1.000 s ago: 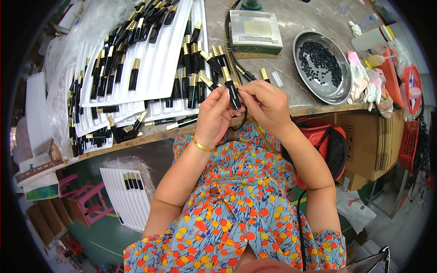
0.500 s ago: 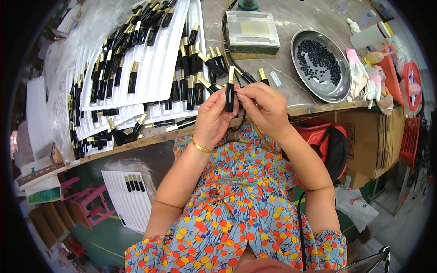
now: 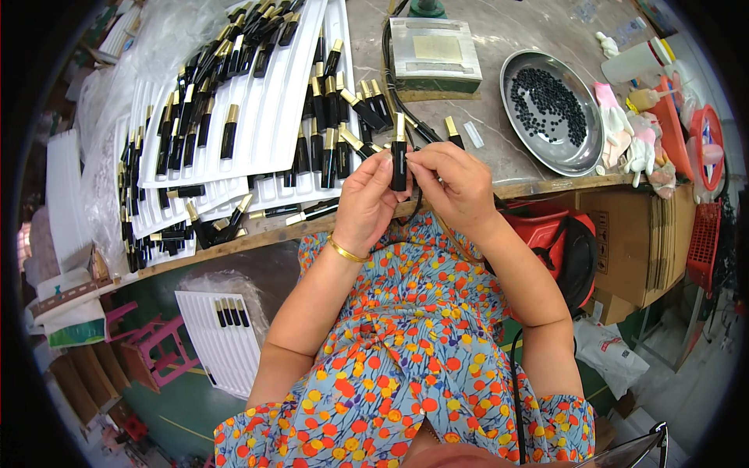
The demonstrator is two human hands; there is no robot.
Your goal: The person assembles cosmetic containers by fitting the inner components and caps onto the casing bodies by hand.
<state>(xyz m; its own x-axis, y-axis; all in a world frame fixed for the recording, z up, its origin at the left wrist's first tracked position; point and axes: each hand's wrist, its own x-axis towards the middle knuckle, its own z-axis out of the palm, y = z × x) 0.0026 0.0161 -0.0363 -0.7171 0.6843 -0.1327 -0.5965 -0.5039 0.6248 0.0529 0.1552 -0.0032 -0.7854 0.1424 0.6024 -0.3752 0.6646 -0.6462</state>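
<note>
Above the table's front edge, my left hand (image 3: 368, 199) is closed around a black cosmetic tube (image 3: 399, 162) with a gold cap, standing nearly upright in its fingers. My right hand (image 3: 452, 183) is closed in a pinch, its fingertips up against the right side of that tube. Whatever sits inside this pinch is too small or hidden to make out. Beyond both hands, another gold-capped black tube (image 3: 454, 134) stands on the table beside a small clear strip (image 3: 473, 134). Several more such tubes (image 3: 329, 160) lie just left of my left hand.
White ribbed trays (image 3: 269, 117) with heaped tubes cover the left of the table. A metal block (image 3: 434, 53) with a cable stands at the back. To the right are a steel dish (image 3: 517, 143) of small black pieces, gloves (image 3: 611, 109) and a white bottle (image 3: 636, 62). Cardboard (image 3: 624, 242) is below.
The tube and my left hand have shifted very slightly to the right. My right fingertips now press closer against the tube's side. The rest of the table looks the same.
</note>
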